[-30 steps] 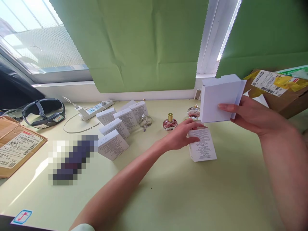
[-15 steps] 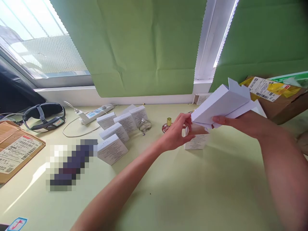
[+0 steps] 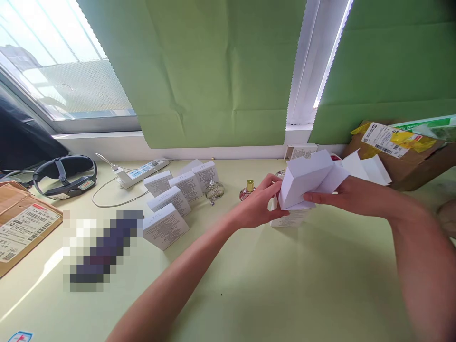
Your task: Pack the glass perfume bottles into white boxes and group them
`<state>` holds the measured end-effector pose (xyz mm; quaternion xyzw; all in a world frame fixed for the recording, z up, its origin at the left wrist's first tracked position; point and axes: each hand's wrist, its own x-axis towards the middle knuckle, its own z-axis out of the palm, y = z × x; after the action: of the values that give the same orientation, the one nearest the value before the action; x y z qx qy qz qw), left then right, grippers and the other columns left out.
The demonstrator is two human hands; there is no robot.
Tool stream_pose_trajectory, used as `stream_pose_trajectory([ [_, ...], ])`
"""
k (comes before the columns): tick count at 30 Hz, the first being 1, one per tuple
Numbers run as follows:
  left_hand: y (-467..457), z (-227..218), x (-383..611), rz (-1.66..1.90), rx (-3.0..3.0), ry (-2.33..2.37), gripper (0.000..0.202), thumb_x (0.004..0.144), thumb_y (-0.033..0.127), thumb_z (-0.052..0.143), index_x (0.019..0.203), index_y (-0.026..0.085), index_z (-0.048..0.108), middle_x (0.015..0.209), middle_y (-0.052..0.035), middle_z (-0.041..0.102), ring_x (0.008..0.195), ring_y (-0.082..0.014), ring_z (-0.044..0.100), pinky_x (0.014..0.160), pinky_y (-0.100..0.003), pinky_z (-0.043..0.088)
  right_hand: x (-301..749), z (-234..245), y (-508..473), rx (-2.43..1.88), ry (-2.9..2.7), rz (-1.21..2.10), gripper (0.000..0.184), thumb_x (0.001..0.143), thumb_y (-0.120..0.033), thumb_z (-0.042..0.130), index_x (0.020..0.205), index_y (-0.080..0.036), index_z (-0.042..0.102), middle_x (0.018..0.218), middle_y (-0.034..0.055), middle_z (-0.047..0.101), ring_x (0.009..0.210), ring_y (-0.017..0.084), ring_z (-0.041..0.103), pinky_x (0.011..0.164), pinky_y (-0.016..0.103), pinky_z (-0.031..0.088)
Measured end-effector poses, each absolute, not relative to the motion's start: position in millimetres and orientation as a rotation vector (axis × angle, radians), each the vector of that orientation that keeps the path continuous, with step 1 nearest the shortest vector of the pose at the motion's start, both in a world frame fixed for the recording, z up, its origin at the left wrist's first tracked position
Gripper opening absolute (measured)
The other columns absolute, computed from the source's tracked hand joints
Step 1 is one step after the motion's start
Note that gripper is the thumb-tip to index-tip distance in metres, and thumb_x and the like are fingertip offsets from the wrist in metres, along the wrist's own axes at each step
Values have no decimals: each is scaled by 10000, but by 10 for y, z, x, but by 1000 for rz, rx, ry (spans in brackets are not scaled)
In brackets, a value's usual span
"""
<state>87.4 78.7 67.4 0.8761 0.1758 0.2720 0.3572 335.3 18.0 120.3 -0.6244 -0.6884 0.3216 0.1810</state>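
My right hand [image 3: 337, 194] is closed on a plain white folded-card insert [image 3: 308, 173], with its thumb on the near face. The insert is tilted over a small white printed box [image 3: 290, 218] standing on the table. My left hand [image 3: 259, 204] is wrapped round the left side of that box. Whether the insert's lower end is inside the box or just above it, I cannot tell. Left of my left hand, a perfume bottle with a gold cap [image 3: 250, 185] stands partly hidden by the wrist. A clear round glass bottle [image 3: 214, 191] is farther left.
Several white printed boxes [image 3: 166, 225] stand in a cluster on the left. Beyond them are a power strip [image 3: 142, 173] with a cable and a black headset [image 3: 64, 178]. Cardboard cartons are at the far left [image 3: 26, 228] and right [image 3: 402, 164]. A green blind [image 3: 221, 71] hangs behind.
My right hand has brought the white card insert down and turned it steeper over the printed box. My left hand stays at the box. The camera view has shifted slightly.
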Motion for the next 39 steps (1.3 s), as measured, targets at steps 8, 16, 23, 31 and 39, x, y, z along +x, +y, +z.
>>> stream_pose_trajectory([
  [8, 713, 783, 862, 708, 2163, 478, 465, 903, 433, 597, 1336, 299, 496, 1297, -103, 463, 1077, -189, 546, 890, -367, 552, 3433, 1210, 228, -1723, -1993, 1002, 469, 786, -408, 692, 1251, -370, 646, 1222, 3, 715, 1096, 352, 649, 857, 424, 563],
  [16, 777, 782, 839, 689, 2123, 456, 318, 921, 359, 584, 1221, 256, 561, 1320, -92, 449, 1131, -176, 559, 939, -345, 546, 3496, 1254, 189, -1598, -2067, 1153, 449, 853, -364, 662, 1296, -416, 618, 1311, -29, 665, 1155, 305, 623, 922, 367, 529],
  [23, 801, 745, 848, 708, 2137, 443, 294, 925, 340, 579, 1199, 233, 578, 1330, -98, 473, 1157, -193, 563, 939, -338, 548, 3419, 1234, 207, -1540, -2116, 1052, 586, 781, -390, 744, 1341, -417, 574, 1198, -29, 720, 1084, 318, 648, 832, 361, 564],
  [31, 833, 686, 867, 715, 2119, 385, 307, 954, 284, 523, 1253, 234, 572, 1439, -101, 464, 1194, -214, 565, 985, -378, 520, 3370, 1181, 224, -1478, -2165, 1155, 908, 691, -320, 814, 1477, -448, 378, 1331, -25, 643, 1079, 290, 648, 792, 309, 563],
  [39, 795, 762, 857, 700, 2174, 446, 210, 962, 309, 494, 1099, 189, 599, 1154, -96, 549, 1018, -179, 599, 890, -342, 543, 3275, 1189, 227, -1242, -2261, 1331, 838, 770, -350, 739, 1502, -406, 334, 1411, 11, 565, 1144, 285, 610, 867, 332, 539],
])
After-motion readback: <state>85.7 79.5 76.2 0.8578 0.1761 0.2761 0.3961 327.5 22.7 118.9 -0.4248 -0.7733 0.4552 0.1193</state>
